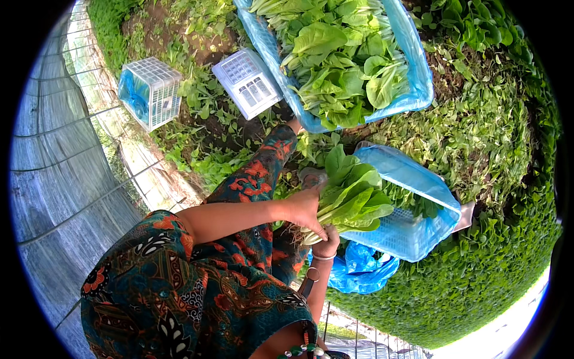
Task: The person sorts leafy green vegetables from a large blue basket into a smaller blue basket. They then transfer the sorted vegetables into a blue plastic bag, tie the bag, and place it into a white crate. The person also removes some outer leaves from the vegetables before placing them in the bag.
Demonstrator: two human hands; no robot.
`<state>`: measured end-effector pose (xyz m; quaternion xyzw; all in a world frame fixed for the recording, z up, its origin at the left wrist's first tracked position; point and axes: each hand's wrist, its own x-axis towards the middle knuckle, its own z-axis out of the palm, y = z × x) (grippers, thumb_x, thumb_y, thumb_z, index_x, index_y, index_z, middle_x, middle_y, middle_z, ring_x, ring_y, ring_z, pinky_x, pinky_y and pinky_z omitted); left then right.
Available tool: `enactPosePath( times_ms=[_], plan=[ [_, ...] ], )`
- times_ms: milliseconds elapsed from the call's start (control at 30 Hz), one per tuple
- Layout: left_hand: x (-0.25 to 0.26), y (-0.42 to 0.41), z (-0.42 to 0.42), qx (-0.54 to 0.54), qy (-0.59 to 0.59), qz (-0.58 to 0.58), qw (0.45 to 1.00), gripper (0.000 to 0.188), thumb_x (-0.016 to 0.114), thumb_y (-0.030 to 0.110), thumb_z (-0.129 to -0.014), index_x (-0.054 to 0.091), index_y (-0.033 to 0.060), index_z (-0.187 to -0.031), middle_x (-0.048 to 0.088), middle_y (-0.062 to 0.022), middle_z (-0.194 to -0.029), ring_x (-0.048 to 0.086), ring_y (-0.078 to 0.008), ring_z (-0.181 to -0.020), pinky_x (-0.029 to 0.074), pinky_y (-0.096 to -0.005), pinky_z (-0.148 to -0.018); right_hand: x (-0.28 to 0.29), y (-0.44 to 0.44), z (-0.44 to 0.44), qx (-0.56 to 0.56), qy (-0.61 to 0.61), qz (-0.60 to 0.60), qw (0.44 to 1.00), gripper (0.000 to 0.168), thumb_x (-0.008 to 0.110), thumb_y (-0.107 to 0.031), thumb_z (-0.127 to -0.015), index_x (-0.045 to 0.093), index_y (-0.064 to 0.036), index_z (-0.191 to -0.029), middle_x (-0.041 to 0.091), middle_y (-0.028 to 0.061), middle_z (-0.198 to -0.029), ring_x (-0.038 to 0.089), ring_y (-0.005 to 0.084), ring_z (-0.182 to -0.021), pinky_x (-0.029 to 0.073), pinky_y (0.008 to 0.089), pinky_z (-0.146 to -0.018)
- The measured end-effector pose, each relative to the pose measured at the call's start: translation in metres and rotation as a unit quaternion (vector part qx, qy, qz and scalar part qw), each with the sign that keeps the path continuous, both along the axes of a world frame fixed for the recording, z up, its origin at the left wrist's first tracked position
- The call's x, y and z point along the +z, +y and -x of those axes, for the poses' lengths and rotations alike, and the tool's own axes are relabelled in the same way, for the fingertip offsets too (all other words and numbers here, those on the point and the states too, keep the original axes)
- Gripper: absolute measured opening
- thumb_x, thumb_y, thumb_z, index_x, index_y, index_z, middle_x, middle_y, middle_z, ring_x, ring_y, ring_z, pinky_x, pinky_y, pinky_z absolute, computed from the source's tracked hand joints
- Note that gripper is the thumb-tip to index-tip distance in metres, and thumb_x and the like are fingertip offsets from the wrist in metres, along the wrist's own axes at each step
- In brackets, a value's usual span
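Observation:
My left hand (pixel 306 210) is closed around a bunch of leafy greens (pixel 354 193), its fingers partly hidden by the stems. At the pale stem ends my right hand (pixel 327 242), with a bangle at the wrist, pinches the same bunch. Thin roots (pixel 293 234) hang from the stem bases near both hands. Just beyond the leaves, a basket lined with blue plastic (pixel 430 233) stands tilted in view, with some greens inside. Blue plastic bags (pixel 363 269) lie crumpled below it.
A large crate lined with blue plastic (pixel 421 89) holds heaped greens at the top. Beside it are a white digital scale (pixel 246 85) and a white plastic crate (pixel 163 96) with blue plastic inside. Growing plants (pixel 471 278) cover the right; netting or sheeting (pixel 58 148) stands left.

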<state>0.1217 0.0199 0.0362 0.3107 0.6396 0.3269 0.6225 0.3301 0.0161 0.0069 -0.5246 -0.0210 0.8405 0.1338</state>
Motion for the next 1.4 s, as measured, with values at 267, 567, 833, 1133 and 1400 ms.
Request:
enactPosePath(
  times_ms=[267,567,833,1133,1400],
  plan=[
    [-0.013,-0.012,-0.020,-0.023,-0.002,0.021,1.000,0.091,0.084,0.027,-0.052,0.044,0.0043,-0.130,0.044,-0.0185,-0.132,0.044,-0.0352,-0.119,0.036,-0.0404,-0.103,0.014,0.004,0.011,0.030,0.006,-0.064,0.997,0.062,0.066,-0.025,-0.081,0.041,0.002,-0.131,0.051,0.0144,-0.127,0.051,0.0293,-0.115,0.038,0.0414,-0.101],
    [0.014,0.007,0.004,-0.020,-0.037,0.054,0.998,0.107,0.085,0.031,-0.060,0.021,-0.0062,-0.137,0.042,-0.0238,-0.130,0.045,-0.0337,-0.120,0.037,-0.0389,-0.102,0.020,0.015,0.025,-0.118,0.003,0.053,0.992,0.060,0.063,-0.018,-0.079,0.041,0.000,-0.131,0.054,0.0153,-0.124,0.053,0.0313,-0.113,0.040,0.0432,-0.100],
    [0.020,0.014,0.035,0.172,-0.242,0.102,0.950,0.076,0.065,0.002,-0.084,0.018,0.0019,-0.143,0.049,-0.0112,-0.127,0.048,-0.0170,-0.117,0.040,-0.0322,-0.099,0.009,0.008,0.014,-0.190,0.074,-0.011,0.979,0.061,0.063,-0.025,-0.077,0.044,0.000,-0.129,0.056,0.0171,-0.120,0.056,0.0320,-0.107,0.047,0.0465,-0.093],
    [0.043,0.026,0.158,0.310,-0.310,0.021,0.898,0.066,0.062,-0.003,-0.080,0.031,0.0016,-0.138,0.051,-0.0100,-0.124,0.052,-0.0202,-0.113,0.041,-0.0339,-0.100,0.022,0.010,0.042,-0.262,0.263,0.026,0.928,0.090,0.073,-0.050,-0.065,0.033,-0.013,-0.137,0.041,0.0118,-0.120,0.046,0.0279,-0.094,0.036,0.0439,-0.084],
    [-0.037,0.076,0.341,0.254,0.137,-0.176,0.941,0.074,0.067,0.002,-0.079,0.025,0.0009,-0.141,0.043,-0.0148,-0.136,0.043,-0.0244,-0.125,0.035,-0.0349,-0.106,0.014,0.013,0.059,-0.227,0.229,0.020,0.946,0.084,0.068,-0.044,-0.068,0.035,-0.009,-0.136,0.043,0.0174,-0.124,0.047,0.0333,-0.098,0.037,0.0504,-0.091]
  ],
)
